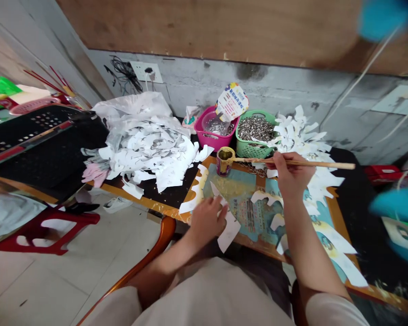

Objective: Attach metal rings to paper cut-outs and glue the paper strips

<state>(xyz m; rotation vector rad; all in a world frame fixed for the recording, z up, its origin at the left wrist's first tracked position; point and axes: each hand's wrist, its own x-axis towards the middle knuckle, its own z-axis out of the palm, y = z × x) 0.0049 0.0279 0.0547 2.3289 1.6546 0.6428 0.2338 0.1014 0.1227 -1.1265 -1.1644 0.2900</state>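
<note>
My right hand (290, 174) is closed around a long wooden stick (329, 165), held nearly level. The stick's glue-coated end touches the rim of a small tin (224, 162) smeared with yellowish glue. In the fingers of my left hand (209, 220) is a white cut-out piece (230, 230) with a pointed top, at the table's near edge. A scalloped white strip (199, 188) with yellow glue along its edge lies left of the tin. More notched white pieces (267, 198) rest on the glue-stained board (246, 210) between my arms.
Behind the tin stand a pink basket (213, 141) and a green basket (253, 148) of small metal rings. White cut-outs (149, 149) are heaped at the left, with another pile (302, 136) at the right. A red stool (54, 231) stands on the floor at left.
</note>
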